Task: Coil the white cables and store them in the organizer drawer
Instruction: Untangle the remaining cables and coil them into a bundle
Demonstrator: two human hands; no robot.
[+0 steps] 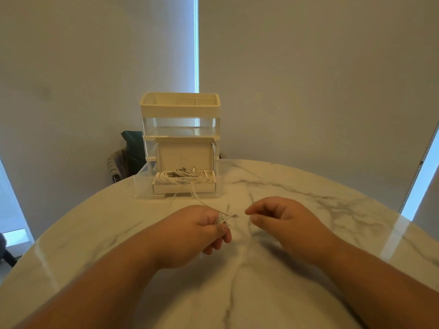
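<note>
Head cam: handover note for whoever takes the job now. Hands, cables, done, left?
Left hand grips a small coil of white cable; its strand trails back to the open box in the pulled-out organizer drawer.
Right hand hovers beside the coil, fingers curled; cannot tell if it pinches anything.
Done: other cables lie bundled in the box.
Left: finish this coil, stow it, close the drawer.

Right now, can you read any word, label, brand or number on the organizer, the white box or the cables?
No text can be read. The organizer, the open white box in its drawer and the white cables show no visible print or label.
</note>
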